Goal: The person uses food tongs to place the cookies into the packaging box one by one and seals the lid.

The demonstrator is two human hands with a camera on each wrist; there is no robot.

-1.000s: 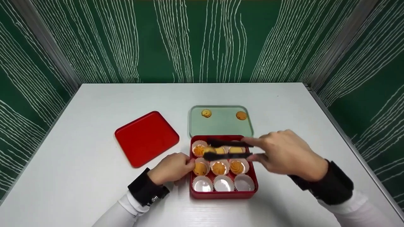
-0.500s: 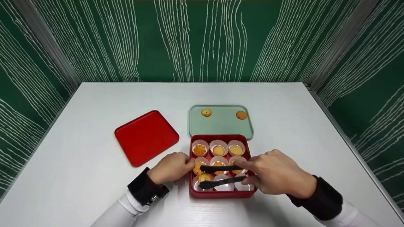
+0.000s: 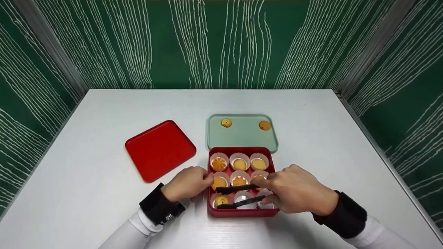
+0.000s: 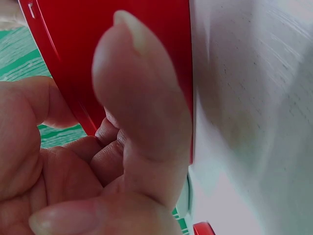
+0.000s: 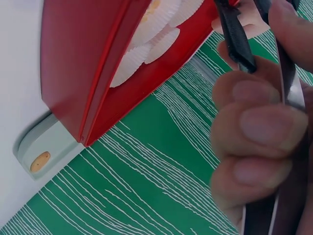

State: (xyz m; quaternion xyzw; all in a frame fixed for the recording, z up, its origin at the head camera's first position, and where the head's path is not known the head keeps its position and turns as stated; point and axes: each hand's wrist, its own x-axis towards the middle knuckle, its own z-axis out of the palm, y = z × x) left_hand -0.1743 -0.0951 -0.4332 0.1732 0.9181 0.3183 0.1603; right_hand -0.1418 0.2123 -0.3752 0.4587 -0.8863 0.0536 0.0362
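My right hand [image 3: 299,190] grips black tongs [image 3: 238,203] over a red box [image 3: 245,213]. The tongs' arms are spread, their tips on either side of a swirled round cookie [image 3: 222,200] in the front-left paper cup. In the right wrist view, curled fingers [image 5: 259,129] wrap the tongs' handle. At the box's left side my left hand [image 3: 189,183] holds the wall, thumb at the rim; the left wrist view shows its fingers against the red side [image 4: 73,44]. Cookies sit in the back and middle rows of cups, including a star-shaped cookie [image 3: 218,163].
Behind the box lies a pale green tray [image 3: 242,138] bearing a swirled cookie [image 3: 226,122] and a brown round cookie [image 3: 264,125]. A red lid-like tray [image 3: 161,150] lies to the left on the white table [image 3: 104,114]. Green patterned panels [image 3: 221,45] surround the table.
The right hand has brought the tongs from the back row toward the front. The swirled cookie now lies in the front-left cup, and the tongs' arms have spread. The left hand stays put.
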